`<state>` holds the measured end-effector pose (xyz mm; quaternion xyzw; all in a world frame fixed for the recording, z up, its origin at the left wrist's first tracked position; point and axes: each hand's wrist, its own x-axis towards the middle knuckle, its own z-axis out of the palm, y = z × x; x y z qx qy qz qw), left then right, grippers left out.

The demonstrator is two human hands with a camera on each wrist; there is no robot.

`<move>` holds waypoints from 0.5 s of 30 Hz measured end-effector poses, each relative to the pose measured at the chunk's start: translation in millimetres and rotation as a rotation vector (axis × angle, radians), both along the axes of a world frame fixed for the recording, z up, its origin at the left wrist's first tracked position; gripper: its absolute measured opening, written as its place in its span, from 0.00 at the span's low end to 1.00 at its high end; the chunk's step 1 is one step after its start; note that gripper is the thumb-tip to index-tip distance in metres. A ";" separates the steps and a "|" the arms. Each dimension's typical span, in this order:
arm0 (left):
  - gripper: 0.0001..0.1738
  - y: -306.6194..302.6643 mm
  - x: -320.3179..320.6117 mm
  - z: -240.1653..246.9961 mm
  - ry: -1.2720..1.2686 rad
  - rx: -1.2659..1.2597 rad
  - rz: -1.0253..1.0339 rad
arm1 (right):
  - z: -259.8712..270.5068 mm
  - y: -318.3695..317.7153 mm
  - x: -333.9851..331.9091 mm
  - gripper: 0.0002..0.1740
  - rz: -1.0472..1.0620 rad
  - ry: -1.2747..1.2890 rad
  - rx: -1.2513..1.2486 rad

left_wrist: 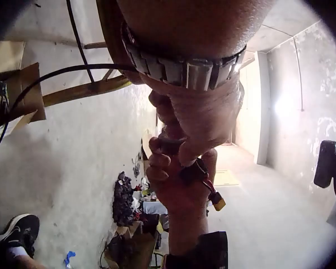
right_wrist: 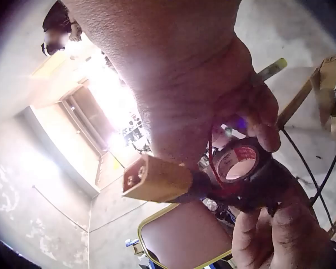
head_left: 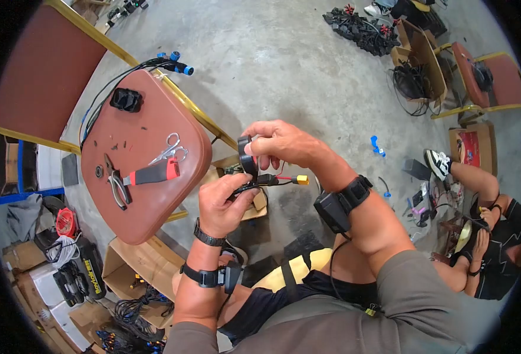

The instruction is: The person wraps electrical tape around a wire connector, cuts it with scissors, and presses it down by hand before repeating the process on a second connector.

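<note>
In the head view my right hand grips a roll of black tape, held upright above the cable. My left hand pinches a black cable just below the roll. From the cable a yellow connector sticks out to the right on red and black wires. The right wrist view shows the yellow connector close up, the tape roll with its pale core, and the left fingers under the wrapped part. Where the tape meets the cable is partly hidden by fingers.
A brown chair seat at the left holds scissors, pliers, a red-and-black tool and a black part. Open cardboard boxes with cables lie below. Another person sits at the right.
</note>
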<state>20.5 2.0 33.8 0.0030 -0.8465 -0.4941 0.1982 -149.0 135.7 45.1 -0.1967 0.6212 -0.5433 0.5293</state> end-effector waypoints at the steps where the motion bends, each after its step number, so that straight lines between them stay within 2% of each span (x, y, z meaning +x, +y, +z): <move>1: 0.15 -0.2 -0.7 0.9 0.005 0.025 -0.014 | -7.2 -1.1 -0.1 0.25 0.005 0.000 0.017; 5: 0.13 -2.4 0.8 -1.9 -0.017 0.043 -0.031 | -15.1 -2.8 -0.5 0.21 0.023 -0.044 0.091; 8: 0.12 -3.4 2.7 -3.5 -0.078 0.100 -0.031 | -20.7 -4.5 1.3 0.20 0.012 -0.116 0.024; 12: 0.10 -3.3 4.2 -4.5 -0.101 0.343 0.011 | -37.5 -7.6 4.1 0.18 -0.025 -0.085 -0.020; 14: 0.10 -4.1 6.8 -6.9 -0.085 0.423 0.048 | -42.6 -10.1 10.3 0.16 -0.075 -0.206 -0.143; 15: 0.10 -5.4 9.2 -7.3 -0.140 0.544 0.089 | -43.8 -11.3 13.2 0.16 -0.076 -0.206 -0.146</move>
